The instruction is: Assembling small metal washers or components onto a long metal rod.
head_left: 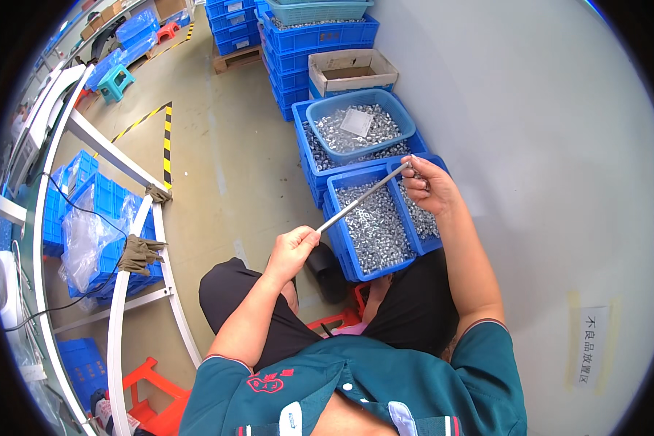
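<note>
A thin grey metal rod [361, 199] slants over a blue divided crate [334, 211], its far end up to the right. My left hand [295, 249] is closed round its near end. At the far end my right hand [430, 186] has its fingers curled and pinched by the tip; small metal pieces seem to be among them, too small to name surely. Below the rod, heaps of small shiny metal parts [374, 232], looking like nuts, fill both compartments of the crate.
Beyond stands a light blue basket [320, 145] of similar parts with a white label, on another blue crate. Stacked blue crates [291, 65] and an open carton [352, 80] sit farther back. A white-framed bench [116, 327] is at left, a grey wall [545, 182] at right.
</note>
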Demonstrator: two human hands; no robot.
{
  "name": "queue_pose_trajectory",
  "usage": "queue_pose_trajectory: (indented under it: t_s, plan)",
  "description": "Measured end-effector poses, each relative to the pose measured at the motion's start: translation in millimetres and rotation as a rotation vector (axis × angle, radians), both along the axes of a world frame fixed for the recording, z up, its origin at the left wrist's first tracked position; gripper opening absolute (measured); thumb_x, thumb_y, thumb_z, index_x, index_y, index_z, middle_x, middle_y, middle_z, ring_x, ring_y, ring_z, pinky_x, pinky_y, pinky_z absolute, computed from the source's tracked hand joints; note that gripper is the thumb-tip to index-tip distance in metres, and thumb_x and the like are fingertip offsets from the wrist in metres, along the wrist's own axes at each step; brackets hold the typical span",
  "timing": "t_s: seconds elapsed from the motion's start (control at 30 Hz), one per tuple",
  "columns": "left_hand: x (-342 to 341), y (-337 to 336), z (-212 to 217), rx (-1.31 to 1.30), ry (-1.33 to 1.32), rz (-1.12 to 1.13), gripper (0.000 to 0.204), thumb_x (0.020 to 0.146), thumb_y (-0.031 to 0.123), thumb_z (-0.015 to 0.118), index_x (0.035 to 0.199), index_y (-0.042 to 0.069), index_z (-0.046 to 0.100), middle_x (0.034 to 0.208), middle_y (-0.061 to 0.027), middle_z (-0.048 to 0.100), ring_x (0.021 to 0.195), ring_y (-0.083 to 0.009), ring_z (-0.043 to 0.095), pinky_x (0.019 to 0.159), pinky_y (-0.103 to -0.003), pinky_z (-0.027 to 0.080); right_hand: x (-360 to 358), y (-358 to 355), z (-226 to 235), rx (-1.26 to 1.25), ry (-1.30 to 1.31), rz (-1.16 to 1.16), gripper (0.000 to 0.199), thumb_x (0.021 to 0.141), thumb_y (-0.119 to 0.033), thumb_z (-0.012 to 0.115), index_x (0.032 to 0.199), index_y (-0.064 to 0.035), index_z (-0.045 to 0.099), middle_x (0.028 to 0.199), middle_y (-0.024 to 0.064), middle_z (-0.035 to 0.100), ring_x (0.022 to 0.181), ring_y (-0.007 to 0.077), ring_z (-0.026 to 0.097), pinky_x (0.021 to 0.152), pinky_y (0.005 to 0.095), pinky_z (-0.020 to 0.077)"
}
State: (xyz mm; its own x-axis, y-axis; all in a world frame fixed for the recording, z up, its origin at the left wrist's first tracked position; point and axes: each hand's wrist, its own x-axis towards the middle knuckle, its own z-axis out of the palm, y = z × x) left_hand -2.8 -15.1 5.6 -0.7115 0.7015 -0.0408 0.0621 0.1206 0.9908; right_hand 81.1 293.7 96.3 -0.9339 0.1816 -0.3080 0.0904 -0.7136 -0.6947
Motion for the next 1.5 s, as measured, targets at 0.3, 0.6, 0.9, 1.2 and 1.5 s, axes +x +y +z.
queue_pose_trajectory:
  t_s: [0.3,0.6,0.9,1.2,1.5]
  plan:
    - [0,-2,1,-0.02,0.034,-0.004,0.024,0.088,0.024,0.057,0.08,0.002,0.06,0.061,0.0016,0.05,0.059,-0.0062,0.044,0.055,-0.024,0.037,0,-7,10,0.144,-0.029,0.029,0.016,0.084,-0.014,0.061,0.094,-0.0016,0.058,0.067,-0.0018,0.046,0.049,0.0021,0.037,0.038,0.0148,0.0258]
    - [2,4,-10,0.031,-0.025,0.01,0.023,0.088,0.023,0.057,0.08,0.002,0.061,0.062,0.003,0.049,0.059,-0.0061,0.043,0.054,-0.024,0.037,-9,-40,11,0.451,-0.152,-0.157,0.013,0.083,-0.014,0.065,0.084,-0.0044,0.057,0.06,-0.0041,0.044,0.047,0.0024,0.035,0.038,0.0173,0.0234]
    - [-3,7,1,0.063,-0.117,0.04,0.026,0.091,0.022,0.055,0.075,0.002,0.057,0.062,0.0068,0.044,0.057,-0.0021,0.037,0.05,-0.02,0.029,-3,-30,6,0.128,-0.223,0.141,0.022,0.086,-0.007,0.054,0.105,0.0039,0.055,0.077,0.0036,0.053,0.052,0.0027,0.037,0.038,0.0141,0.0268]
    - [0,4,9,0.007,-0.126,0.003,0.025,0.09,0.022,0.056,0.078,0.001,0.059,0.066,0.005,0.05,0.063,-0.0039,0.043,0.056,-0.021,0.035,1,-6,7,0.104,-0.084,-0.044,0.014,0.09,-0.019,0.054,0.09,-0.0047,0.053,0.068,0.0008,0.052,0.044,0.0034,0.036,0.035,0.017,0.024]
    - [1,3,3,0.025,-0.076,-0.021,0.024,0.089,0.023,0.056,0.08,0.001,0.06,0.066,0.004,0.051,0.064,-0.0048,0.044,0.057,-0.022,0.037,3,0,-1,-0.006,0.009,-0.052,0.02,0.091,-0.021,0.054,0.099,-0.0025,0.058,0.067,-0.0025,0.044,0.05,0.0033,0.035,0.038,0.0161,0.025]
